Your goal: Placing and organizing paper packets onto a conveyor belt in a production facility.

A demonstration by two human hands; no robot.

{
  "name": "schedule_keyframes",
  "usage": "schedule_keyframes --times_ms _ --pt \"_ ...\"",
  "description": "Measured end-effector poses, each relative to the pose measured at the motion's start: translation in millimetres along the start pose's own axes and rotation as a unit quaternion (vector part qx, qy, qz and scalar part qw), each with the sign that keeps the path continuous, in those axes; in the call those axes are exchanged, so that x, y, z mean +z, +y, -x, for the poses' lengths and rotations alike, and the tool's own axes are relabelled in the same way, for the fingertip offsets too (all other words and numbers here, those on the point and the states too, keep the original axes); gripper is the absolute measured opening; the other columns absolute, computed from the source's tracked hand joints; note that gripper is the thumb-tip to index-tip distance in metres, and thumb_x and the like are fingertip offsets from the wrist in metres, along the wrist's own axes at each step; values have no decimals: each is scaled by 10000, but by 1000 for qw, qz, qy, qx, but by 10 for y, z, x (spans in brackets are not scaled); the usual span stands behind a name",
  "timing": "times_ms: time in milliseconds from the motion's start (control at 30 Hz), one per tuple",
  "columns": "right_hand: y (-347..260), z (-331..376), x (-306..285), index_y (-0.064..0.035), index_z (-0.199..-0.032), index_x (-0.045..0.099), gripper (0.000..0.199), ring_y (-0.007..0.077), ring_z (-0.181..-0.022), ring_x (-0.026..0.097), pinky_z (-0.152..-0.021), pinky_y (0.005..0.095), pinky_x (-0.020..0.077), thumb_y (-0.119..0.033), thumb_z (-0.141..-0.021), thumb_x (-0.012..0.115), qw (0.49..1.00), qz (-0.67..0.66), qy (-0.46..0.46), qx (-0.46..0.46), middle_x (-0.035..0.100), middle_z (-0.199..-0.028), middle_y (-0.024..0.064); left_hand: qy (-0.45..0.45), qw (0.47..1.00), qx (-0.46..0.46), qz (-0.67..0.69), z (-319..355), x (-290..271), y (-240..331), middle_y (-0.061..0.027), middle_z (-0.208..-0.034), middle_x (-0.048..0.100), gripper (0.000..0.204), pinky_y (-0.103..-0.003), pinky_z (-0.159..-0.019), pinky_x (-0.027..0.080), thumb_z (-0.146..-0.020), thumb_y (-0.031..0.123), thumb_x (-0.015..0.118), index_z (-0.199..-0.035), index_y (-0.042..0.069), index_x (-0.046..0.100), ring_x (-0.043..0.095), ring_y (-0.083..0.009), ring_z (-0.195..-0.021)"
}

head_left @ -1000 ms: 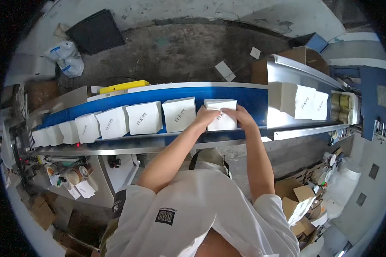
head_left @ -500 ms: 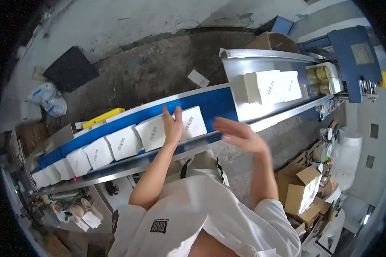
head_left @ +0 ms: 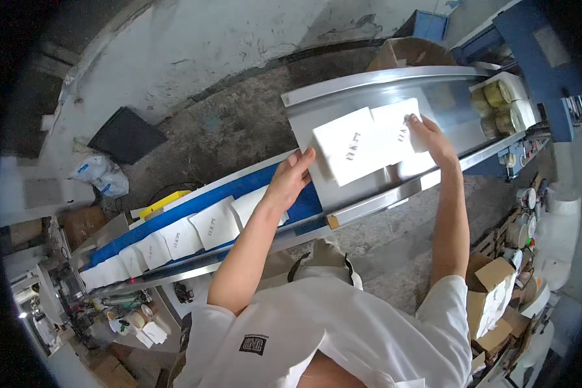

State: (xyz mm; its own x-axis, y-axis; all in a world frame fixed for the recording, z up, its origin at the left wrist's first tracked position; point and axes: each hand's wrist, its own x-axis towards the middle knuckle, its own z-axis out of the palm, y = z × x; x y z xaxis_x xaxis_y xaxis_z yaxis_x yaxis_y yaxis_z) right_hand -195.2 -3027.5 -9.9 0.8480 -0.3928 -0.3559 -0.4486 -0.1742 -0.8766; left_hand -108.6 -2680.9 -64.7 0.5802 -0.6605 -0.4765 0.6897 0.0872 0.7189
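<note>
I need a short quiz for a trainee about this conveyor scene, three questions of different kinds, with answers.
1. True or false: the left hand touches a white box on the steel chute.
2. What colour is the conveyor belt?
3. The right hand rests on: A) a white box, B) the yellow tool, C) the cans.

Key: 1 true; 2 blue; 3 A.

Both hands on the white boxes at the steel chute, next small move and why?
Probably nudge the two white boxes toward the round tins. The left hand touches their near edge, the right hand rests on the far one, and bare steel chute lies ahead.
</note>
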Motion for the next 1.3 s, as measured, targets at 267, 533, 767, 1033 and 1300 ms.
schedule_keyframes --times_ms 267,533,767,1033,1300 --pt "-278 111 480 77 -1418 406 713 289 -1228 535 -1041 341 402 -453 -967 565 996 65 -58 -1 550 -1321 257 85 993 20 78 123 -280 12 -128 -1181 637 639 -324 -896 520 -817 311 787 -1283 -36 520 640 -211 -1040" --pt "-296 445 392 35 -1452 367 616 330 -1334 451 -1078 429 407 -235 -953 606 993 -2 63 -104 421 -1464 234 223 964 134 53 -48 -1651 238 -135 -1125 672 481 -347 -846 551 -833 202 763 -1233 2 585 670 -227 -1009" --pt "-408 885 403 14 -1437 410 609 331 -1269 520 -1036 434 445 -292 -951 615 989 -15 133 -64 481 -1415 220 254 967 23 -23 -1109 -1294 79 -135 -955 708 480 -368 -741 535 -738 290 845 -1058 -21 668 684 -222 -827" --pt "-377 847 325 11 -1434 416 576 294 -1257 536 -1023 404 460 -253 -953 593 989 -47 111 -92 509 -1391 210 174 984 -28 32 -314 -539 -1070 -130 -1115 672 480 -343 -879 524 -792 145 813 -1183 -15 585 652 -209 -1003" --pt "-127 591 179 -6 -1439 413 602 348 -1244 543 -1015 432 477 -355 -978 578 990 -40 42 -131 499 -1388 233 218 971 -93 -15 -261 -619 -1189 -136 -1132 665 415 -347 -879 527 -848 91 718 -1222 -17 572 650 -210 -1001"
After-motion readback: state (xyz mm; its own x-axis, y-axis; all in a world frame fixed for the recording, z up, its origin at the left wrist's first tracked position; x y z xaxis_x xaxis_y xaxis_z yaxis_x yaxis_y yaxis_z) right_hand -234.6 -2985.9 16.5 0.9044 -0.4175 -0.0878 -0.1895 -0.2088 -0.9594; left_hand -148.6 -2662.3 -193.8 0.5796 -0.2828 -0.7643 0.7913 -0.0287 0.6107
